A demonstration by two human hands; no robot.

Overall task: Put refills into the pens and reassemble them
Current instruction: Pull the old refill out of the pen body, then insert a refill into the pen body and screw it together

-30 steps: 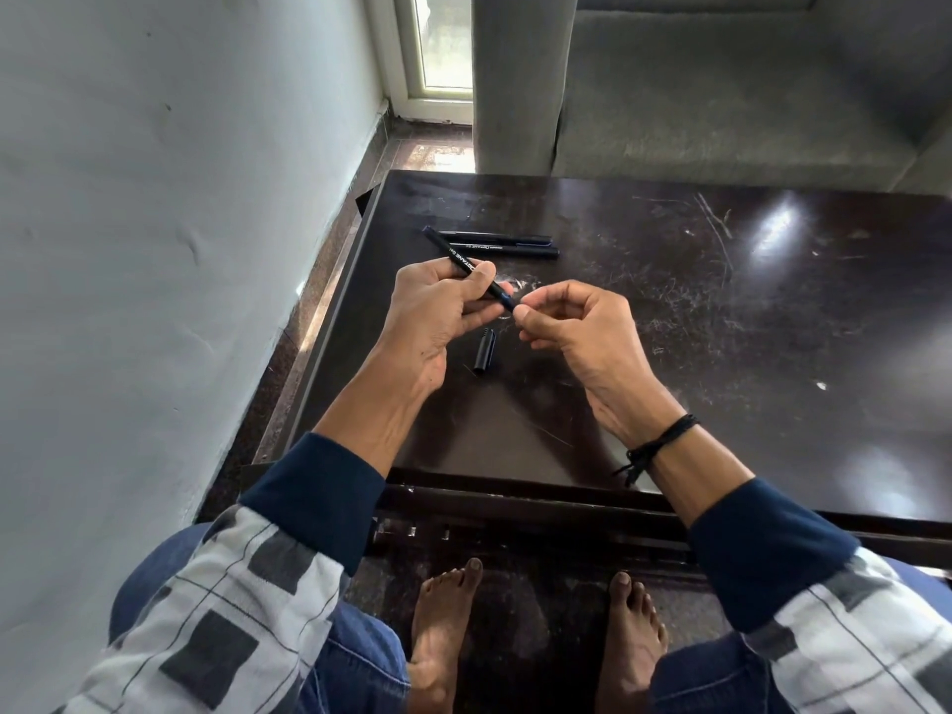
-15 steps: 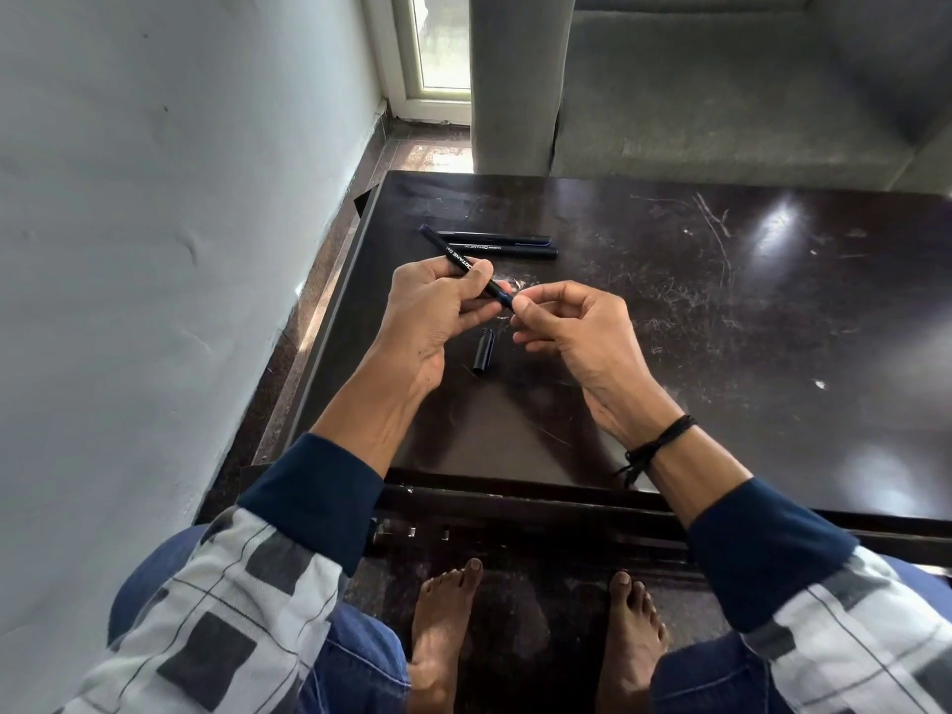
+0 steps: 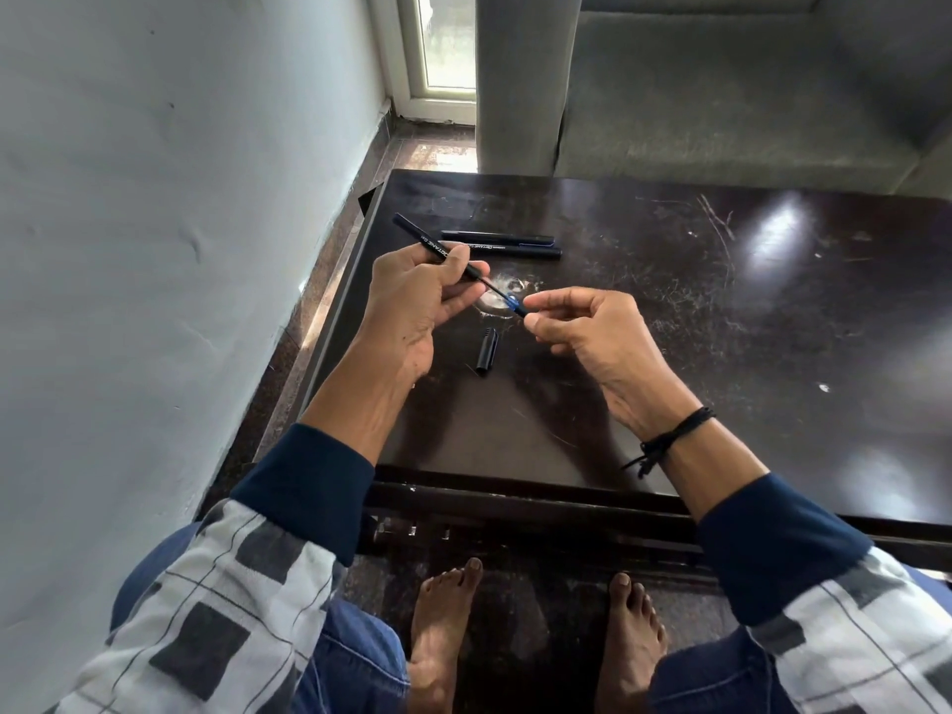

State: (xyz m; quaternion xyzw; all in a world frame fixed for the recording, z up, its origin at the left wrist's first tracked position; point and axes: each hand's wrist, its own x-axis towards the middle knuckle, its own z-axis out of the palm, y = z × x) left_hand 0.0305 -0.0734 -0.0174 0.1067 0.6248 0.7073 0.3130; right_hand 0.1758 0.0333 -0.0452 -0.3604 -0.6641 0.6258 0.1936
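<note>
Above the table, left hand holds the pen barrel; right hand pinches protruding refill.

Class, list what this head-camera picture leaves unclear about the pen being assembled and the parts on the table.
1. Head view: the refill has its tip hidden by the pinching fingertips of the right hand.
2. Head view: the pen barrel is covered at its middle by the gripping left hand.
3. Head view: whether the two pens at the far side hold refills; closed bodies, too small.
4. Head view: the table is cut off by the right edge.
</note>
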